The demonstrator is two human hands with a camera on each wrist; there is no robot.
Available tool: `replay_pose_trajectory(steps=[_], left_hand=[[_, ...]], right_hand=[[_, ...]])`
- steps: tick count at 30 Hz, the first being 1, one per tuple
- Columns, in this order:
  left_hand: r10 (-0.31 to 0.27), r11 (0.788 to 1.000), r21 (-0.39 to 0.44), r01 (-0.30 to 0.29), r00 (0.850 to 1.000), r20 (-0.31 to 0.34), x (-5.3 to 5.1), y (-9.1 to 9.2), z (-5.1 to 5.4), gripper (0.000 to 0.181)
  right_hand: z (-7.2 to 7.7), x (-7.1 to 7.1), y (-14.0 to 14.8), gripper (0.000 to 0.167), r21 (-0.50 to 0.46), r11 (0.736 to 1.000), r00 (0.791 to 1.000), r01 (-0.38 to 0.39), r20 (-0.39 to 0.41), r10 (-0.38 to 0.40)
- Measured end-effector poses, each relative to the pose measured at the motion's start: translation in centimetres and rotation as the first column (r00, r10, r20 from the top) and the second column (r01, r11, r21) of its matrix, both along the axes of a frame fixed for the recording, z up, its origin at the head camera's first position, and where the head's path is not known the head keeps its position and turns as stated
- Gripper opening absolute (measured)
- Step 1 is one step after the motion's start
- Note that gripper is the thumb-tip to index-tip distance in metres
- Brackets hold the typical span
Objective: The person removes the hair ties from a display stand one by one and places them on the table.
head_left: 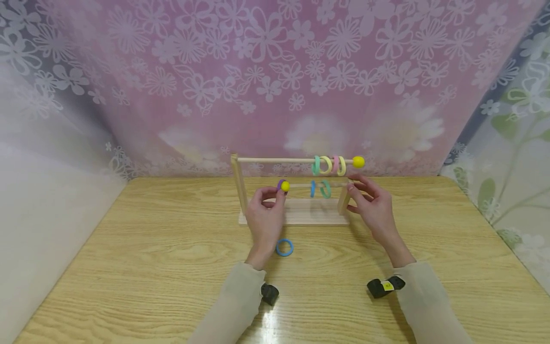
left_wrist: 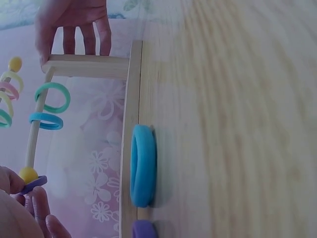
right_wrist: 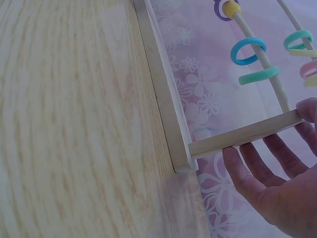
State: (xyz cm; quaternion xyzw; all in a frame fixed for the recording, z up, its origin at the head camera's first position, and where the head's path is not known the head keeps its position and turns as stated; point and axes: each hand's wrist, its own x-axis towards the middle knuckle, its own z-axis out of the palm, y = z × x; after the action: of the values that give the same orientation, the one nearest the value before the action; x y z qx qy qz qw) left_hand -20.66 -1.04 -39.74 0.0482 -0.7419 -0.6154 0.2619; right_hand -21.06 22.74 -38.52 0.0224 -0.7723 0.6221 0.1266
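My left hand (head_left: 265, 217) pinches a purple ring (left_wrist: 34, 184) at the yellow ball (head_left: 285, 186) that ends the lower rod (head_left: 298, 185) of a wooden stand. Whether the ring is around the ball or just beside it, I cannot tell. Farther along that rod hang a blue ring (head_left: 312, 188) and a green ring (head_left: 326, 189). My right hand (head_left: 375, 208) grips the stand's short right post (head_left: 343, 203), thumb at its top and fingers along its side. Several green, yellow and pink rings hang on the upper rod (head_left: 275, 160), near its yellow end ball (head_left: 358, 162).
On the wooden table (head_left: 172, 267), a loose blue ring (head_left: 284, 247) lies in front of the stand's base (head_left: 313, 217). Part of another purple ring (left_wrist: 143, 229) shows low in the left wrist view. A flowered curtain (head_left: 266, 95) hangs behind the table.
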Motion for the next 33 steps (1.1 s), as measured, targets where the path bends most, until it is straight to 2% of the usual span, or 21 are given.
replay_pose_trajectory(steps=[8,18,27,33], left_hand=[[0.029,1.000,-0.006,-0.029,1.000,-0.008,0.0,-0.5,0.1,0.009],[0.017,1.000,-0.003,-0.017,1.000,-0.001,0.4,-1.3,0.4,0.011],[0.007,0.999,-0.046,-0.010,0.998,-0.064,0.5,-1.9,0.4,0.011],[0.000,1.000,-0.026,-0.002,0.998,-0.063,0.8,-2.0,0.7,0.012]], right_hand=[[-0.1,0.0,0.0,0.043,0.011,1.000,1.000,0.000,-0.008,0.000],[-0.2,-0.1,0.1,0.042,0.025,1.000,1.000,0.001,-0.012,-0.001],[0.0,0.0,0.1,0.046,0.012,1.000,1.000,-0.002,-0.019,0.002],[-0.3,-0.1,0.2,0.046,0.034,0.999,0.999,-0.001,-0.032,0.003]])
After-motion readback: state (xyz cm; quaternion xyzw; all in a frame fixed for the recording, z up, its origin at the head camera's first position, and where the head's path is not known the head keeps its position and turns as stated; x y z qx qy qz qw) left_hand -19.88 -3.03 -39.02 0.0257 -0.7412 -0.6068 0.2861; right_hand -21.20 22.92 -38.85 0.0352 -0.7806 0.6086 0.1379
